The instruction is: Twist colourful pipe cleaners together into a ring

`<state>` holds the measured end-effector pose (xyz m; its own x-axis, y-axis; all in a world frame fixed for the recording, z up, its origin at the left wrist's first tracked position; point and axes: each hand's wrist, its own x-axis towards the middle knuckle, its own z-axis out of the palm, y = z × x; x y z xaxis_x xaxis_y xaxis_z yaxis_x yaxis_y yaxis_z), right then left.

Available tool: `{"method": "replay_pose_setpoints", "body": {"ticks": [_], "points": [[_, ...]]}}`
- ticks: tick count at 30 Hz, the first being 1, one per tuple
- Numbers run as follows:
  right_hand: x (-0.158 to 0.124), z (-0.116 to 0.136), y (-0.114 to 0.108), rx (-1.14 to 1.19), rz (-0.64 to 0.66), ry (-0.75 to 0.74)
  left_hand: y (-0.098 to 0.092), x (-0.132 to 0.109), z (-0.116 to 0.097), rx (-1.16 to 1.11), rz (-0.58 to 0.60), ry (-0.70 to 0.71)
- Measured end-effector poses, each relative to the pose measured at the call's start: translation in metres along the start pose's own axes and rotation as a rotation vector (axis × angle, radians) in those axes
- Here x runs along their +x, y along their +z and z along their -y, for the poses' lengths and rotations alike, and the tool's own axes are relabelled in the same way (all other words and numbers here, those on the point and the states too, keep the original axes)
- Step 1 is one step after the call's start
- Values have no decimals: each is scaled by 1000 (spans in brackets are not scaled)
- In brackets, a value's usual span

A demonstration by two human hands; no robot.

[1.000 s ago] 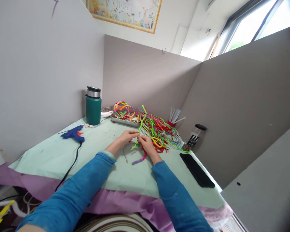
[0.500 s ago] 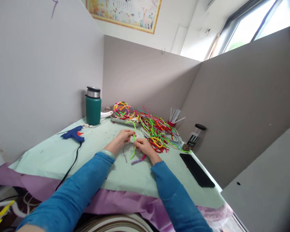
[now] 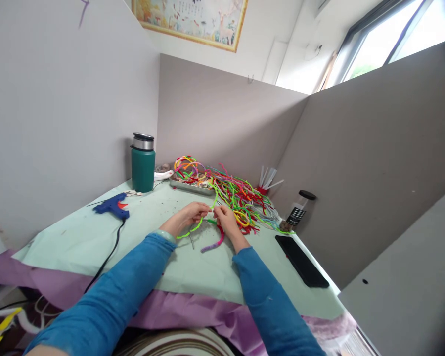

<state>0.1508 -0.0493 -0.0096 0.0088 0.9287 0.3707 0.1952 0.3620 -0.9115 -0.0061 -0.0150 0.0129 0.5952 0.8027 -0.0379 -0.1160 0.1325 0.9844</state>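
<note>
Between my fingertips is a lime green pipe cleaner (image 3: 197, 226), bent where I pinch it. One end trails down left below my left hand (image 3: 193, 213), the other sticks up toward the pile. My left hand is closed on it, fingertips together. Facing it, my right hand (image 3: 226, 218) is closed too, its thumb and finger pinching at the same spot. Under my hands a thin curved band wrapped in purple, magenta and green (image 3: 209, 247) rests on the table; its middle is hidden by my hands, and a bare grey end shows at left.
Loose coloured pipe cleaners (image 3: 241, 198) heap behind my hands, beside a metal tray (image 3: 193, 188) of finished-looking loops. A blue glue gun (image 3: 113, 205) and green bottle (image 3: 143, 169) stand left. Right are a black phone-like slab (image 3: 301, 261), a lidded jar (image 3: 298, 211) and white sticks (image 3: 269, 178).
The green pipe cleaner has turned from nearly upright to a slant, its lower end swinging left. My hands have drawn together at the fingertips, and more of the wrapped band shows.
</note>
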Motion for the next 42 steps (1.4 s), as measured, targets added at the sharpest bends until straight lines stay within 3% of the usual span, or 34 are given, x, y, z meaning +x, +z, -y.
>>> {"method": "replay_pose_setpoints", "body": {"ticks": [6,11,15,20,25,35,38,42], "points": [[3,-5,-3,290,101,39,2,-4,-1,19,127,-57],[2,-4,-3,353,141,65,-2,0,1,-8,156,-100],[4,-6,1,357,81,72,3,-5,0,25,129,-93],[8,-7,-4,540,-73,135,11,-16,-5,124,175,-59],[9,-5,-11,627,-175,127,13,-18,-8,132,147,-73],[11,-5,-19,745,-132,196,3,-6,0,120,63,-21],[10,-5,-20,814,-124,170,1,-5,0,117,101,-30],[10,-6,-18,868,-190,139,5,-11,-4,102,245,-63]]}}
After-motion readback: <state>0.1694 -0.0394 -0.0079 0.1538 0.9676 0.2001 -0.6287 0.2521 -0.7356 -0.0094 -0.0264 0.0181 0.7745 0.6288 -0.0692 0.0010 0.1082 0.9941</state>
